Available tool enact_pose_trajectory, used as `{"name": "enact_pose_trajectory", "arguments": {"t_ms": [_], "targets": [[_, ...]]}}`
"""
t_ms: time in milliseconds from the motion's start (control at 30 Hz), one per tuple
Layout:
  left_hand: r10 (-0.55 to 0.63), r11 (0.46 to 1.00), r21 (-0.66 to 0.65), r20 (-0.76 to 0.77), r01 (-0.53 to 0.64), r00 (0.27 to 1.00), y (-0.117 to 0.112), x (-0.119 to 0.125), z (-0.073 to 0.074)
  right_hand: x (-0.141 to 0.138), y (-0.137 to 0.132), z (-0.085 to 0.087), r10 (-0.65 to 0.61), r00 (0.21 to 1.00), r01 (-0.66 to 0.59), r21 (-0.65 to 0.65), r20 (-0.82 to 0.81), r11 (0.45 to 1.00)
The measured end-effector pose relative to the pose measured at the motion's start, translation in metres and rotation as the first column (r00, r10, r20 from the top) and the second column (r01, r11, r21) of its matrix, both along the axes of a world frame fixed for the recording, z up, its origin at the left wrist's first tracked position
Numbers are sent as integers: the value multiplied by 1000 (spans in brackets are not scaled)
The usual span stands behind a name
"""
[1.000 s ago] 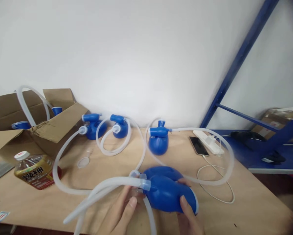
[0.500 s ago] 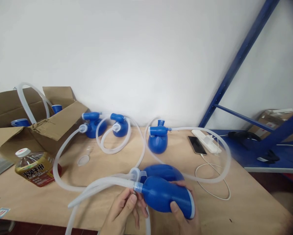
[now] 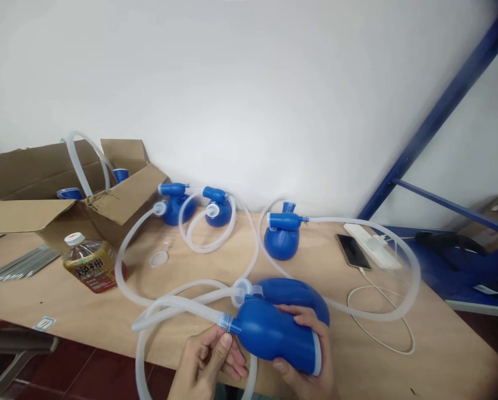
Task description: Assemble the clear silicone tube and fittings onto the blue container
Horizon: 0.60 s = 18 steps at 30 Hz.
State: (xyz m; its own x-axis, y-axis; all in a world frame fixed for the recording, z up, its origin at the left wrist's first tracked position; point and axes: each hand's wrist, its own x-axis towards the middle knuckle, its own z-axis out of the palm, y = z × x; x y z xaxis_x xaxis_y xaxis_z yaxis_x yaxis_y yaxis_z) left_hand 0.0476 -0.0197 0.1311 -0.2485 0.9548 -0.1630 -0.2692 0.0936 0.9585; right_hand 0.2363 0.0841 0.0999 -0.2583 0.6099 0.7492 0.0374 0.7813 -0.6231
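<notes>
Blue vessel (image 3: 280, 336): between both hands over the front of the bench (image 3: 369, 366), spout toward left hand, pale rim toward right; resting or lifted, cannot tell.
Right hand (image 3: 324, 353): wrapped around the rim end, fingers over the top, thumb on the near side.
Left hand (image 3: 202, 361): thumb and forefinger pinched just under the hose end, apparently on the small clamp (image 3: 229, 323); exact contact partly hidden.
Hose (image 3: 196, 309): over the spout, with a strip of bare blue beyond its end.
Clamp handling: best squeezed squarely, kept straight around the hose and over the spout, not at the very lip.
Vessel handling: brace firmly with right hand against twist; avoid dragging on the hose loops.
Since half a second ago: view swung left; clamp seemingly nearer the hose end; more spout exposed; right fingers farther over the top.
</notes>
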Motion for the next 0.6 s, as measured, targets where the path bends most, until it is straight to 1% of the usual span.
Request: {"name": "enact_pose_trajectory", "arguments": {"t_ms": [67,100,233,333,400,500,600], "targets": [[17,1000,4,15,-17,1000,0,-1,1,-4,0,2,-7,1000,8,25,-22,1000],[21,1000,1,24,-21,999,0,-2,2,-5,1,2,-12,1000,13,17,-21,1000],[-18,1000,-21,49,19,999,-2,-8,2,-1,0,-3,-18,1000,18,-60,-5,998],[-58,998,12,8,58,998,-5,-11,0,-2,-5,-9,-30,999,28,-123,-13,992],[-50,998,40,-30,51,998,-6,-11,-2,-6,-11,-11,-75,996,65,-201,-44,977],[-2,999,52,-87,6,996,-8,-8,-8,-13,-20,-12,-159,983,123,-329,-86,936],[59,997,53,-130,-53,990,-9,-6,-17,-17,-26,-12,-212,975,168,-394,-71,904]]}}
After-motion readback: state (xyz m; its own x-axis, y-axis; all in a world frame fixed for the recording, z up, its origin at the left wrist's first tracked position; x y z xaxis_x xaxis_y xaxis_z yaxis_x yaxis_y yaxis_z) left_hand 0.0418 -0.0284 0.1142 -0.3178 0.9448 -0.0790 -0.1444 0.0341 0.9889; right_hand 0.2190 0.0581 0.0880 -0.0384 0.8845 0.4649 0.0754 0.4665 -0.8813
